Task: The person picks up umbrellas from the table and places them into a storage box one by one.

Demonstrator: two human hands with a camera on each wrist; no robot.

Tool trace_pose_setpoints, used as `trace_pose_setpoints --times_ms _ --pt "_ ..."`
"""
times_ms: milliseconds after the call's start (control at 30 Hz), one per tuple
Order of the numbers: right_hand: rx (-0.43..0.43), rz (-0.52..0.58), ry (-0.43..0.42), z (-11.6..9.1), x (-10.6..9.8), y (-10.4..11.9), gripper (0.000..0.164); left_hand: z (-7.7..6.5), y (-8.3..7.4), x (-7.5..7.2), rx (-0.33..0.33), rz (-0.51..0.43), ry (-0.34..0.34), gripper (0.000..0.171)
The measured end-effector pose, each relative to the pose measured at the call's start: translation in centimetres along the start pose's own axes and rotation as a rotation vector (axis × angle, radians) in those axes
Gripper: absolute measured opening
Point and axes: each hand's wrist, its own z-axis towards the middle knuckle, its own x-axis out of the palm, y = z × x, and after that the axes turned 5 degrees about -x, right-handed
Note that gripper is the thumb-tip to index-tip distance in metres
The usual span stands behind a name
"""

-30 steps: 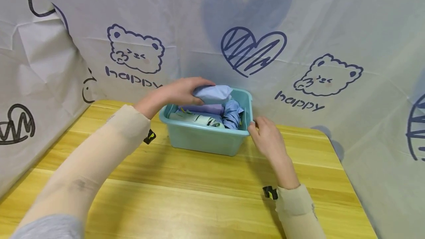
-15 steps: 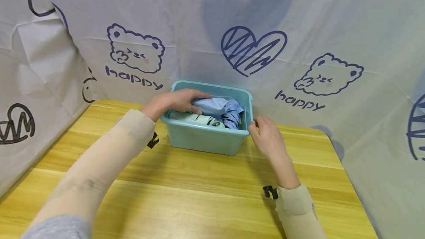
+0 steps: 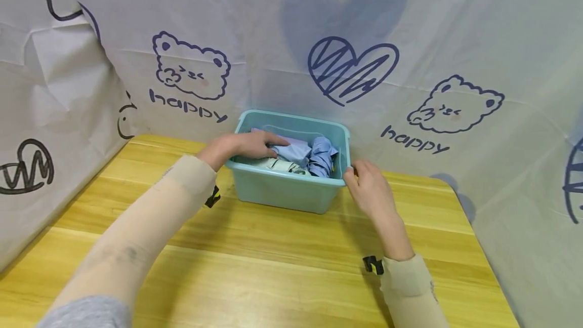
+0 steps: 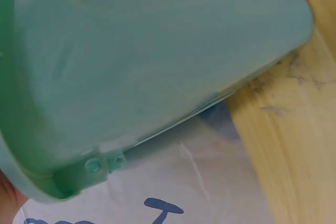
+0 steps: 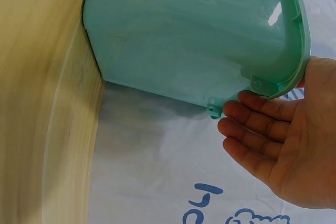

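A teal plastic bin [image 3: 282, 191] stands on the table, holding several soft bundles. My left hand [image 3: 248, 146] reaches over its left rim and grips a light-blue fabric bundle [image 3: 293, 153], thumb on the near side and fingers across the top. That bundle lies low among the others; its left end is under the hand. My right hand [image 3: 370, 186] holds the bin's right front corner, thumb at the rim. In the right wrist view the fingers [image 5: 257, 124] lie along the outside below the rim. Only a sliver of the left hand [image 4: 8, 200] shows in the left wrist view.
Inside the bin are a ruffled blue bundle [image 3: 322, 158] at right, a pale green one with dark marks [image 3: 282, 166] in front and a purple one [image 3: 298, 141] behind. A printed white cloth [image 3: 273, 85] hangs close behind the wooden table [image 3: 273, 257].
My left hand has lowered the light-blue bundle into the bin, and the bundle now sits deeper with purple fabric showing behind it. My right hand keeps its hold on the corner.
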Motion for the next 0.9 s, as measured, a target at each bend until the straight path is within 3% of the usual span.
trace_pose_setpoints --times_ms 100,333,467,600,800,900 --pt "0.018 0.005 -0.005 -0.3 -0.1 -0.3 0.042 0.4 -0.2 1.1 0.012 -0.027 -0.027 0.056" --pt "0.073 0.022 -0.013 -0.8 -0.2 -0.9 0.039 1.4 -1.0 2.5 0.063 0.023 -0.114 0.058" --pt "0.078 0.014 -0.007 -0.7 -0.6 -1.3 0.036 1.9 -1.5 2.5 0.107 0.065 -0.232 0.061" --pt "0.074 -0.004 0.013 -0.1 -0.9 -1.8 0.036 2.1 -1.7 2.5 0.142 0.104 -0.466 0.059" --pt "0.057 -0.040 0.044 0.7 -1.3 -3.0 0.052 2.0 -1.0 2.7 0.211 0.055 -0.988 0.049" --pt "0.058 -0.057 0.032 0.8 -2.0 -3.8 0.063 1.3 0.0 3.4 0.184 0.006 -1.116 0.049"
